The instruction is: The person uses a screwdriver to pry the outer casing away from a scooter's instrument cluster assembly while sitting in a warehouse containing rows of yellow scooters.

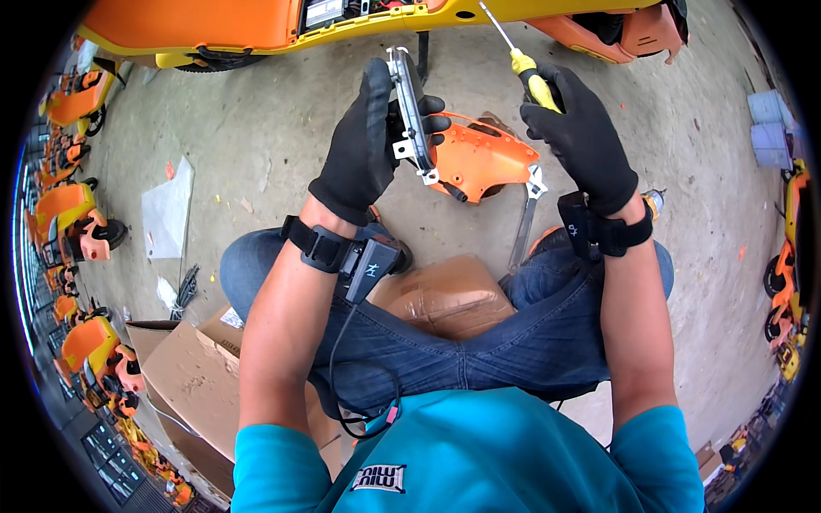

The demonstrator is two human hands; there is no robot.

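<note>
Held bracketed black panel in curled fingers of left hand near edge of scooter, yellow screwdriver gripped in right hand. Had orange shell seemingly off, on floor, panel unmounted.

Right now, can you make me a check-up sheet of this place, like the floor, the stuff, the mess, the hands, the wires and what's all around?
Surface: grey concrete floor, with small scraps scattered about.
Things in hand: flat framed part, held on edge; screwdriver, tip up.
Clutter: orange panel, wrench, cardboard boxes, pale sheet.
Hands: black gloves on both; left hand grips the part, right hand the screwdriver's yellow handle.
Cables: thin black cable running from the left wrist device.
Surroundings: yellow-and-orange vehicle ahead; similar ones along both sides.
</note>
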